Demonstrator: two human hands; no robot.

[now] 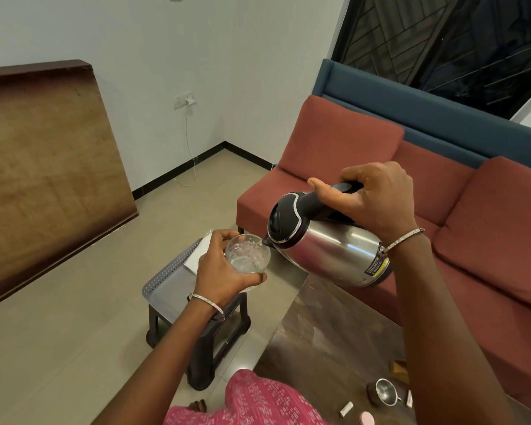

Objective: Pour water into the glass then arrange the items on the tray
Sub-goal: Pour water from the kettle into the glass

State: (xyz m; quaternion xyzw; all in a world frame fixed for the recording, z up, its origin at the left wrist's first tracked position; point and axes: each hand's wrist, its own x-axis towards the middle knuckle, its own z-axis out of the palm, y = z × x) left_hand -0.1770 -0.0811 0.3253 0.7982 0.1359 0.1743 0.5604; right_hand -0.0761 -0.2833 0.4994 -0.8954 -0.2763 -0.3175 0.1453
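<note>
Table (325,326): dark top at the near right, with small bits waiting on it: a steel strainer (386,391) and two white packets (346,408). None are on the tray yet.
Stool (215,345): black, just left of the table, carrying the tray.
Tray (163,289): grey with a perforated rim, and only a white paper (196,259) lies at its far end.
Left hand (224,271): fingers wrapped round the glass, holding it up in the air by the tray's right edge.
Glass (248,254): clear, with some water in the bottom. I'd say it's well short of full.
Kettle (328,246): steel, tipped hard left, spout right at the glass rim, and water is going in!
Right hand (377,200): clenched round the black handle, thumb along the top.
Progress: the pour is under way but not finished, by my read. Arranging looks untouched, with glass, kettle and table bits all off the tray.
Sofa (442,185): red cushions behind the kettle, white wall beyond.
</note>
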